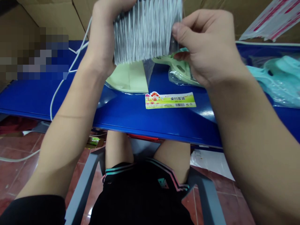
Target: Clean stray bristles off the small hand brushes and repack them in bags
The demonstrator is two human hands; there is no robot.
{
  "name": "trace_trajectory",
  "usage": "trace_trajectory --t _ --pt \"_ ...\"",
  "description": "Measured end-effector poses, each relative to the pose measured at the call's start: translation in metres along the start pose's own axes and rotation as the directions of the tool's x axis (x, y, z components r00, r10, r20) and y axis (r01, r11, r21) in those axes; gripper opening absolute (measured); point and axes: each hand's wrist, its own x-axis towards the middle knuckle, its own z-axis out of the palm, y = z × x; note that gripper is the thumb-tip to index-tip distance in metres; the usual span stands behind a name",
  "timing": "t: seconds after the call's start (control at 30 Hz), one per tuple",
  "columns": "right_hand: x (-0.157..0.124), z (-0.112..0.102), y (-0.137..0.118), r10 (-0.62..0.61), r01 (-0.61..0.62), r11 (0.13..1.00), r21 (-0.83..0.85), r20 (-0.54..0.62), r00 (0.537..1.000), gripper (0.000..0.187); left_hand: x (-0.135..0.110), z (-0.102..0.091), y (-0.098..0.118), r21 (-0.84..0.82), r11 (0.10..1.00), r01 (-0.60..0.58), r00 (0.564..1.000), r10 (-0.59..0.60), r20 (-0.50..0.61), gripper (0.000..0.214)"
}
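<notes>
A dense fan of grey-white brush bristles (147,31) is held up at top center of the frame, above a blue table (117,117). The left hand (109,37) wraps the fan's left edge, its fingers hidden behind it, while the right hand (206,43) pinches the right edge between thumb and bent fingers (201,22). Below lie a pale green plastic piece (127,78) and a printed label (170,100).

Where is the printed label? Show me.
In the head view, the printed label lies on the blue table, below the pale green plastic piece and the right hand.
</notes>
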Motion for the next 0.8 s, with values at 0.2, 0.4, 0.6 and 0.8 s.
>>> trace_trajectory --t 0.2,0.4,0.6,0.8 --pt "-0.003 0.002 -0.001 -0.008 0.008 1.0 -0.002 -0.021 1.0 0.042 -0.013 0.01 0.004 -0.077 0.997 0.017 0.989 -0.005 0.149 0.031" --pt "-0.003 0.0 -0.005 0.046 -0.046 0.998 0.042 0.008 0.999 0.039 -0.026 0.014 0.015 -0.148 0.984 0.1 0.974 -0.066 0.218 0.044" --pt "-0.006 0.0 -0.008 0.022 -0.036 0.983 0.178 0.084 0.996 0.041 -0.023 0.012 0.017 -0.139 0.986 0.096 0.977 -0.067 0.202 0.04" --pt "0.002 -0.006 0.004 0.014 -0.022 0.997 0.075 0.114 0.993 0.022 -0.024 0.015 0.017 -0.052 0.994 0.097 0.984 -0.088 0.158 0.037"
